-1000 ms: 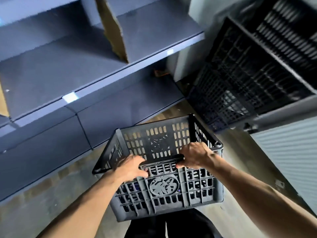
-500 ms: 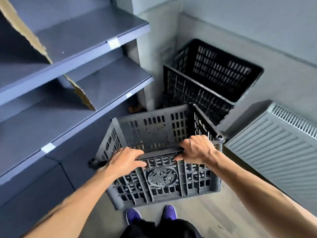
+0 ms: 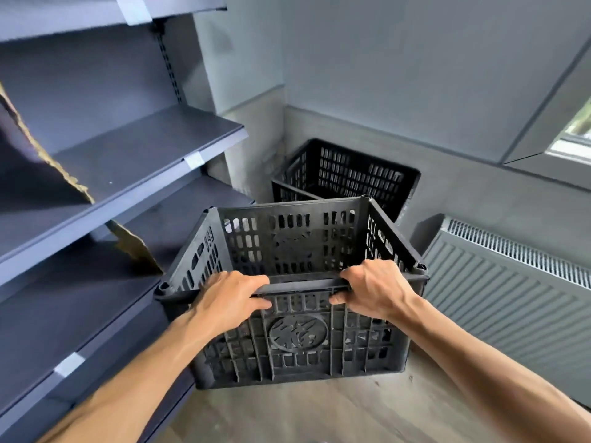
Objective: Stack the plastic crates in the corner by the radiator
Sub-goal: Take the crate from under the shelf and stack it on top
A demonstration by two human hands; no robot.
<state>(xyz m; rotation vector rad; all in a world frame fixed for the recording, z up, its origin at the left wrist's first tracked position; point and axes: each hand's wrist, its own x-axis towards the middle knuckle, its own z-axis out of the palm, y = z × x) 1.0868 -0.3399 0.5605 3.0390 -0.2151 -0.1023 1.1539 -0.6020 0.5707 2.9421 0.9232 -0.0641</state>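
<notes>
I hold a dark grey slotted plastic crate (image 3: 297,340) off the floor in front of me, empty inside. My left hand (image 3: 228,300) grips its near rim left of the middle. My right hand (image 3: 375,287) grips the same rim to the right. Beyond it a black plastic crate (image 3: 351,174) stands on the floor in the corner, open side up, its lower part hidden by the crate I carry. The ribbed grey radiator (image 3: 511,298) runs along the wall on the right.
Dark blue shelving (image 3: 128,161) lines the left side, with torn cardboard pieces (image 3: 134,247) on the shelves. A grey pillar (image 3: 252,142) stands between the shelving and the corner. A window sill (image 3: 550,145) juts out above the radiator. Wooden floor (image 3: 319,414) lies below.
The view has lifted and I have come nearer the corner. The held crate is now higher in the view and overlaps the black corner crate. Both hands keep their grip.
</notes>
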